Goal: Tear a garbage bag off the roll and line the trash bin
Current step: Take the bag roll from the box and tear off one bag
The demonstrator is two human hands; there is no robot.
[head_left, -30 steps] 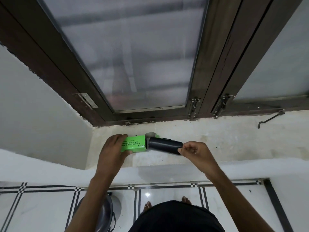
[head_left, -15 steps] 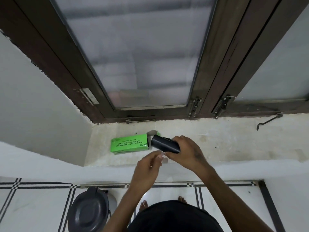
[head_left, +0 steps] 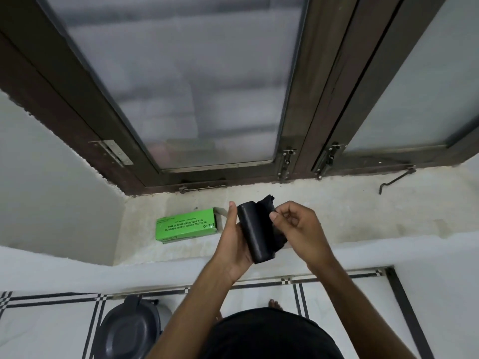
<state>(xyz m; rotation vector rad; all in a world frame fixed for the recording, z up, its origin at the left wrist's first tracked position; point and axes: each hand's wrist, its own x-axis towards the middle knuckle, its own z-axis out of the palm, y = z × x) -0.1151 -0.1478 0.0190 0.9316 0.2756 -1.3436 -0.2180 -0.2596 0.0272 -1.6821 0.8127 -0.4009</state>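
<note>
We see the black roll of bags (head_left: 255, 233) up over the sill (head_left: 350, 216), lying in our cupped left hand (head_left: 234, 244), while our right hand (head_left: 298, 229) pinches its loose end, and the green box (head_left: 185, 227) sits just left.

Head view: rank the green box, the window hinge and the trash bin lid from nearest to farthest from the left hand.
From the left hand:
1. Green box, just to its left on the sill.
2. Trash bin lid, below on the floor.
3. Window hinge, up-left on the frame; close to the lid's distance, so this order is loose.
</note>
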